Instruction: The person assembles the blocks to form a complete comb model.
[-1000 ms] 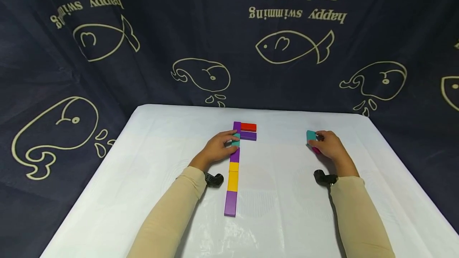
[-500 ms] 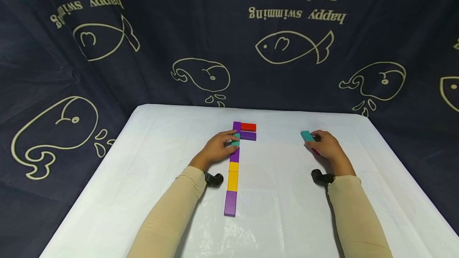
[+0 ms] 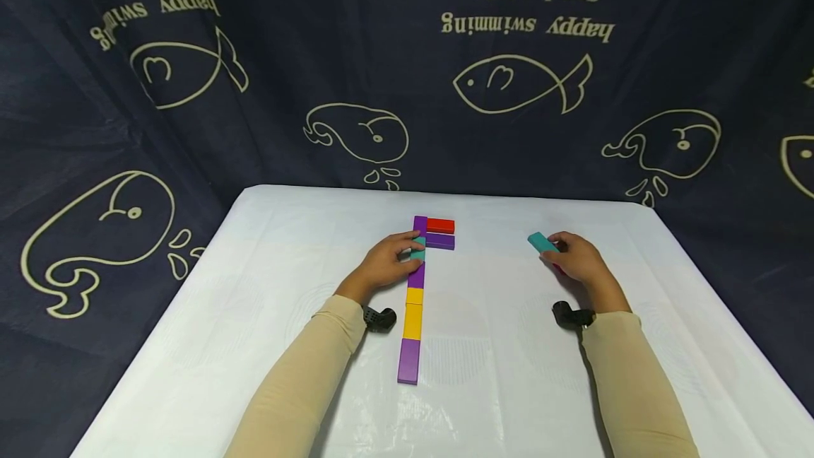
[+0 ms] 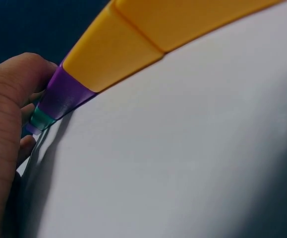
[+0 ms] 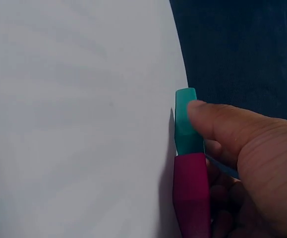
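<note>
In the head view, a column of flat purple, teal and yellow blocks lies on the white table. My left hand point(image 3: 384, 260) rests its fingers over the teal block point(image 3: 417, 254) of this column. Its thumb touches near the joint with the purple block point(image 3: 416, 276) below. My right hand point(image 3: 575, 258) pinches another teal block point(image 3: 543, 242) at the right, with the thumb on its face in the right wrist view. A magenta block point(image 5: 192, 183) sits end to end against that teal block, beside the curled fingers; the hand mostly hides it in the head view.
At the column's far end, a red block point(image 3: 440, 225) and a purple block point(image 3: 440, 241) stick out to the right. Two yellow blocks point(image 3: 413, 321) and a purple block point(image 3: 409, 361) form the near end. A dark printed cloth point(image 3: 407, 76) hangs behind the table point(image 3: 305, 373).
My right hand has moved slightly left and turned the teal block, so its far end now points to the upper left. The left hand and the column have stayed still.
</note>
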`<act>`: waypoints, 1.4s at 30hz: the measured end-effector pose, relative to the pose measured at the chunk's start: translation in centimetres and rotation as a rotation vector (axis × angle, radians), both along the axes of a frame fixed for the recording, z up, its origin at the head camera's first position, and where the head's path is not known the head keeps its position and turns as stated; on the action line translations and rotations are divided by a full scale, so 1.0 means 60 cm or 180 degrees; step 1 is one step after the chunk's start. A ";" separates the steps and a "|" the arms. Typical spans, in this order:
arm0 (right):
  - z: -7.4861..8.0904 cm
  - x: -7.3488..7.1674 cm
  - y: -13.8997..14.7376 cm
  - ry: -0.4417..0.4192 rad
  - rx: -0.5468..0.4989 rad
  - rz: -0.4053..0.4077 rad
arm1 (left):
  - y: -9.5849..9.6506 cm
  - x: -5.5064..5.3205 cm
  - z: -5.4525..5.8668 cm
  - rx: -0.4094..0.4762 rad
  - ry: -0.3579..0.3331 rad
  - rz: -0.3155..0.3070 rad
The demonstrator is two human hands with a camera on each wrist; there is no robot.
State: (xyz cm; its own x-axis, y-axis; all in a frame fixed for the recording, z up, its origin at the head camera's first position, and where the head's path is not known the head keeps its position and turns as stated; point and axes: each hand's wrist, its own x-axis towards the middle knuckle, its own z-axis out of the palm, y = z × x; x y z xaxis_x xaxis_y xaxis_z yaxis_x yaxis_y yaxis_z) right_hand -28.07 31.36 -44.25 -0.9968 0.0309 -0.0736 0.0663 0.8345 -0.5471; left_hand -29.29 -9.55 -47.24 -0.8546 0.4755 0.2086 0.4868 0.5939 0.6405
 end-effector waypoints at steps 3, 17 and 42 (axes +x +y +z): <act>-0.001 0.001 0.001 0.0055 -0.0010 -0.0008 | 0.000 0.001 0.001 0.0009 -0.0019 0.0006; -0.005 0.001 0.000 0.0149 -0.0031 0.0004 | 0.000 0.002 0.003 -0.0004 0.0000 -0.0003; -0.005 0.007 0.000 0.0235 -0.0072 0.0075 | 0.002 0.003 0.004 -0.0051 0.0000 0.0014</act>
